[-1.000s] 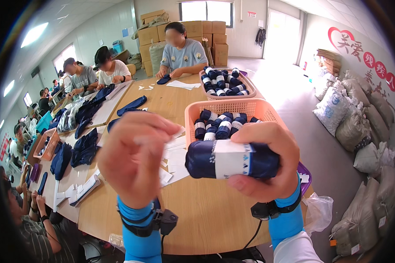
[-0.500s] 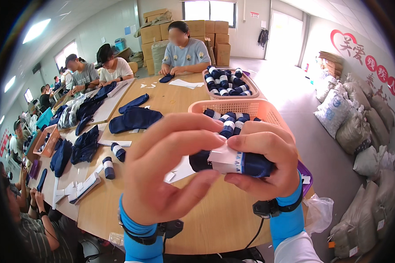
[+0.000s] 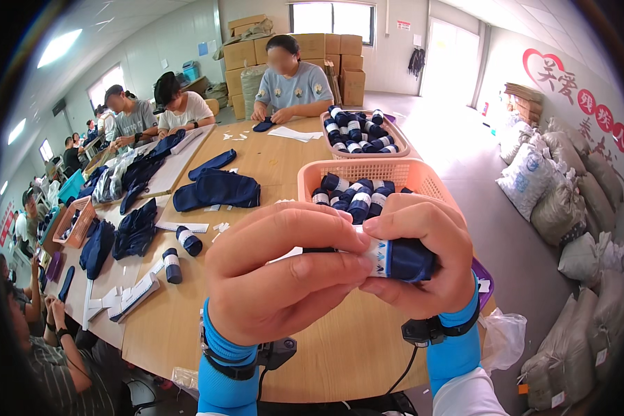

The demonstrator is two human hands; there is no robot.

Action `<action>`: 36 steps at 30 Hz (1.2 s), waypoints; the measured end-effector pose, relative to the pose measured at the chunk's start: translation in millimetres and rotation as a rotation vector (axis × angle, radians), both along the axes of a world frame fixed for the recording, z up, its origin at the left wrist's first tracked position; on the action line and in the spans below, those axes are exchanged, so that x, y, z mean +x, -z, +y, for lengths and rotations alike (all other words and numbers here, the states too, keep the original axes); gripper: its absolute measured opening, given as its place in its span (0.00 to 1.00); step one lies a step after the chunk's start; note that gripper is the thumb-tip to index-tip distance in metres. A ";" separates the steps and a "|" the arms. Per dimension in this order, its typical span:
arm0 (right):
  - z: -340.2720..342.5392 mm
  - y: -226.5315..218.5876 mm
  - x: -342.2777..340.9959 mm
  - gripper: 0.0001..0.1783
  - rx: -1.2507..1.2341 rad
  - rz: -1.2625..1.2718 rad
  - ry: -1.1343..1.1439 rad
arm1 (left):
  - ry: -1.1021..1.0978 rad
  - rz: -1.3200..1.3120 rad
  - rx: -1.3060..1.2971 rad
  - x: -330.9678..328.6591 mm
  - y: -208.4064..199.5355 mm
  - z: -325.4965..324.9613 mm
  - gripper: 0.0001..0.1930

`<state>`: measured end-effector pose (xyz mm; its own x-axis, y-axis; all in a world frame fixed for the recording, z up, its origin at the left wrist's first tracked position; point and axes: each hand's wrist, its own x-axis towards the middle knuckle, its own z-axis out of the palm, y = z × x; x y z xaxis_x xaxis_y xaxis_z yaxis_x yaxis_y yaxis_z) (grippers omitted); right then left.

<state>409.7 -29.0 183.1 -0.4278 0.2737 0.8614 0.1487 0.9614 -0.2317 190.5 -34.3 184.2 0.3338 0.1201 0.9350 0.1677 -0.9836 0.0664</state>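
Note:
Held up over the table is a rolled pair of navy socks (image 3: 412,261) wrapped by a white paper band (image 3: 379,258) with a blue pattern. My right hand (image 3: 452,255) grips its right end, the thumb and fingertips at the band. My left hand (image 3: 284,267) closes round the other end, fingertips pressing on the band; that end is mostly hidden behind the fingers. Just beyond, a peach basket (image 3: 395,166) holds several banded sock rolls (image 3: 359,206). To the left, two more rolls, one lying (image 3: 188,240) and one nearer me (image 3: 172,266), rest on the table.
Loose navy socks (image 3: 218,189) and paper bands (image 3: 135,298) lie on the table's left side. A second full basket (image 3: 367,154) stands farther back. Co-workers sit opposite and at left. Sacks (image 3: 589,187) line the right wall; a plastic bag (image 3: 504,338) hangs at the table's right edge.
My left hand's fingers have come down and closed on the paper band, whose loose flap showed before. My right hand keeps its grip on the roll.

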 end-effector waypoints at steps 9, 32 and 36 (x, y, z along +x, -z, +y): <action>-8.4 -1.2 -4.5 0.25 0.012 -0.018 -0.008 | -0.012 -0.104 -0.089 -5.3 0.9 -13.2 0.10; -12.1 1.1 -6.5 0.28 -0.102 -0.069 0.127 | -0.116 0.065 -0.140 -12.2 -6.9 -16.1 0.15; -12.4 1.3 -6.3 0.28 -0.117 -0.061 0.123 | -0.153 0.050 -0.099 -9.2 -7.7 -18.8 0.14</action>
<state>403.4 -41.4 181.9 -0.4355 0.4236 0.7943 0.2804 0.9023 -0.3275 181.3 -53.1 191.9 0.3506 0.2635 0.8987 0.3200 -0.9355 0.1495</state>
